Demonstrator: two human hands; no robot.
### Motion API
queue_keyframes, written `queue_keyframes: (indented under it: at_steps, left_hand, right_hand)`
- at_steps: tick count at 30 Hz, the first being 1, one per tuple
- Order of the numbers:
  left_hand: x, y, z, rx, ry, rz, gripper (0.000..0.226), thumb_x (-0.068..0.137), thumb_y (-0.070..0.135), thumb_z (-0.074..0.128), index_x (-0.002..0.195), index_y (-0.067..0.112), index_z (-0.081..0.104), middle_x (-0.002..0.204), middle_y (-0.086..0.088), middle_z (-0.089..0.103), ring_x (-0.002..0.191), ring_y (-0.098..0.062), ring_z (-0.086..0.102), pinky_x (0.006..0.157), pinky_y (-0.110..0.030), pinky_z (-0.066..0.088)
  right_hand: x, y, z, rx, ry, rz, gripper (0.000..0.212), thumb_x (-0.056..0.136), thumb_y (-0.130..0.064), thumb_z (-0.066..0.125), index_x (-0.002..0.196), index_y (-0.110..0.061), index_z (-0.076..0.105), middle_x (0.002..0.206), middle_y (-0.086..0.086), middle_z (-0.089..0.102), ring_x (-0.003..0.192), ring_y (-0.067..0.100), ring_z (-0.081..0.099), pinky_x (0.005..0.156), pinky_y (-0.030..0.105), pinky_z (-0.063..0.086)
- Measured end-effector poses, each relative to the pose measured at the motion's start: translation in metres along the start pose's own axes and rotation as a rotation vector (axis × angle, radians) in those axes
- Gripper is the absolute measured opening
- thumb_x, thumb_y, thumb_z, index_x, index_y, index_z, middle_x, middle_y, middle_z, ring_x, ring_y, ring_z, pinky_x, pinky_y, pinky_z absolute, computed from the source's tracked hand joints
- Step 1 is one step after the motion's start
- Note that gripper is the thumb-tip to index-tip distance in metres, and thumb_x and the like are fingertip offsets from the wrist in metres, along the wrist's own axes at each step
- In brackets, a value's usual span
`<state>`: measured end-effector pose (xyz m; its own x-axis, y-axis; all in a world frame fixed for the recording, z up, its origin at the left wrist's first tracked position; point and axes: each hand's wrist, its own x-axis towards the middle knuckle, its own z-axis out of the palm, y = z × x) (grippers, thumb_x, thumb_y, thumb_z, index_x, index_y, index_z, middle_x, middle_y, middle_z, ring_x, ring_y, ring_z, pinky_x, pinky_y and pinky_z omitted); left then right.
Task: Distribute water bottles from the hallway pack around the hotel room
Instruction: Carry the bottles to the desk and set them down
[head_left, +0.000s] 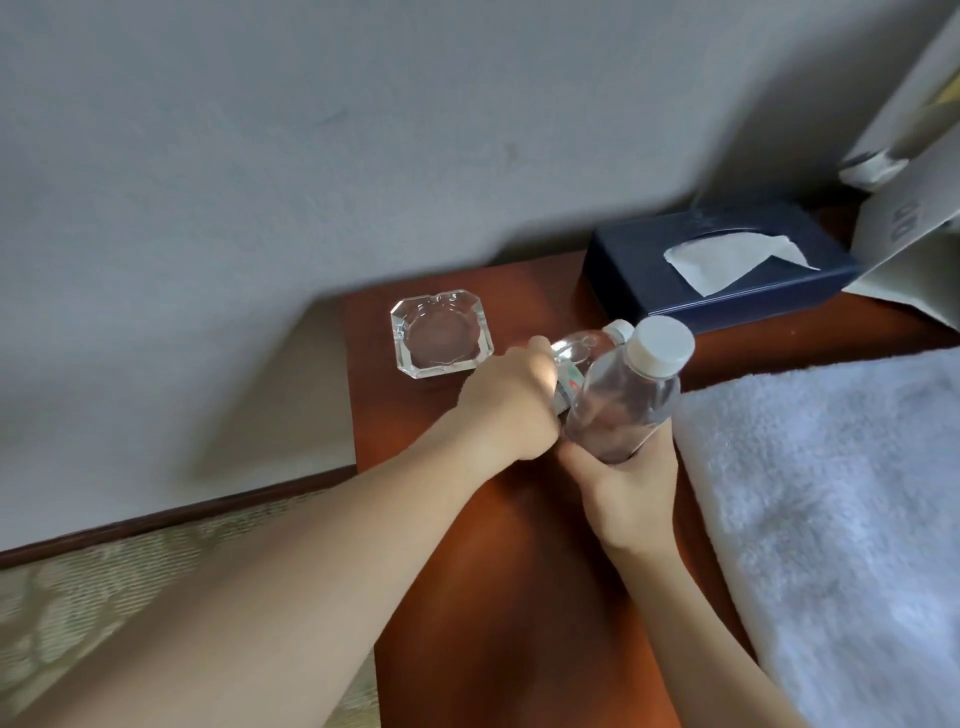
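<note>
Here, two clear white-capped bottles (623, 405), left hand (511, 402), right hand (626, 488) gripping.

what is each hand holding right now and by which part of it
The left hand grips one water bottle around its labelled middle. The right hand holds a second bottle by its lower body, near the base.

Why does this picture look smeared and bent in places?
In the head view, motion blur softens the left hand, the right hand and both bottles; the wide lens bends the table edge and wall line; soft daylight leaves a bright patch on the left hand, and the ashtray stays fairly sharp.
</note>
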<state>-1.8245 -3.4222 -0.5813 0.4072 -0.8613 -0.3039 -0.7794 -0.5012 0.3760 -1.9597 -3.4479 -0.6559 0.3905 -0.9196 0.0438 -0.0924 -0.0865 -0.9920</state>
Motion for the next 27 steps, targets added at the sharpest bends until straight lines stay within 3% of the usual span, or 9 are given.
queue_keyframes:
  at_steps: [4,7,10,14,16,19,21,24,27]
  left_hand:
    - [-0.031,-0.027,0.011,-0.481,0.219,-0.027,0.047,0.071,0.016,0.071,0.109,0.025,0.045,0.086,0.003,0.061,0.077,-0.023,0.065,0.063,-0.040,0.054]
    - [-0.056,-0.042,0.021,-0.919,0.304,-0.057,0.057,0.069,-0.003,0.075,0.111,0.026,0.049,0.079,-0.002,0.065,0.065,-0.014,0.067,0.058,-0.030,0.057]
    - [-0.066,-0.061,0.031,-0.881,0.365,-0.046,0.053,0.068,-0.009,0.077,0.110,0.015,0.057,0.082,-0.003,0.067,0.073,-0.011,0.069,0.064,-0.023,0.056]
    - [-0.063,-0.079,0.038,-0.878,0.266,-0.071,0.043,0.070,-0.001,0.079,0.108,0.013,0.064,0.089,-0.002,0.073,0.084,-0.011,0.071,0.082,-0.043,0.059]
    - [-0.063,-0.081,0.042,-0.878,0.309,-0.059,0.052,0.068,0.004,0.083,0.113,0.017,0.062,0.096,-0.003,0.074,0.089,-0.011,0.072,0.084,-0.045,0.059]
    - [-0.068,-0.073,0.056,-0.822,0.588,-0.073,0.081,0.058,0.019,0.093,0.115,0.045,0.042,0.119,0.001,0.059,0.105,0.004,0.062,0.090,-0.022,0.054]
    - [-0.072,-0.068,0.064,-0.745,0.719,-0.079,0.084,0.056,0.025,0.095,0.105,0.057,0.035,0.118,0.002,0.053,0.106,0.007,0.055,0.086,-0.012,0.048]
    - [-0.073,-0.070,0.066,-0.719,0.749,-0.043,0.065,0.061,0.024,0.092,0.103,0.049,0.049,0.106,0.004,0.058,0.099,-0.002,0.060,0.086,-0.026,0.053]
    - [-0.074,-0.080,0.062,-0.789,0.630,-0.040,0.051,0.067,0.020,0.089,0.105,0.036,0.059,0.105,0.012,0.067,0.099,-0.002,0.065,0.090,-0.036,0.055]
  right_hand:
    - [-0.002,-0.005,0.000,-0.023,-0.021,-0.014,0.058,0.064,-0.020,0.084,0.116,-0.016,0.059,0.104,0.000,0.071,0.096,0.016,0.070,0.082,0.034,0.056]
    - [-0.001,-0.005,0.001,-0.082,-0.041,-0.015,0.052,0.067,-0.011,0.087,0.109,-0.017,0.056,0.094,-0.004,0.069,0.086,0.012,0.067,0.074,0.023,0.051]
    - [-0.001,-0.005,0.004,-0.137,-0.083,-0.040,0.059,0.071,-0.005,0.084,0.115,-0.019,0.048,0.096,-0.010,0.063,0.088,0.002,0.065,0.074,0.011,0.049]
    - [-0.004,-0.005,0.007,-0.211,-0.228,-0.095,0.052,0.079,-0.012,0.079,0.121,-0.020,0.049,0.104,-0.014,0.065,0.096,-0.005,0.063,0.076,0.004,0.046]
    - [-0.004,-0.008,0.008,-0.234,-0.256,-0.104,0.053,0.080,-0.022,0.080,0.124,-0.024,0.050,0.110,-0.017,0.065,0.102,-0.006,0.062,0.080,0.003,0.045]
    - [-0.004,-0.012,0.011,-0.255,-0.237,-0.097,0.054,0.075,-0.030,0.085,0.116,-0.030,0.050,0.106,-0.025,0.063,0.099,-0.015,0.059,0.077,0.001,0.045]
    - [-0.004,-0.013,0.013,-0.272,-0.219,-0.099,0.058,0.072,-0.034,0.087,0.115,-0.033,0.046,0.104,-0.028,0.060,0.100,-0.017,0.057,0.076,0.000,0.044]
    - [-0.004,-0.011,0.012,-0.268,-0.237,-0.127,0.057,0.077,-0.029,0.083,0.121,-0.030,0.047,0.112,-0.023,0.061,0.107,-0.007,0.059,0.082,0.004,0.047]
    - [-0.005,-0.009,0.009,-0.271,-0.262,-0.161,0.053,0.082,-0.025,0.078,0.128,-0.025,0.052,0.119,-0.018,0.064,0.112,0.001,0.060,0.090,0.012,0.049]
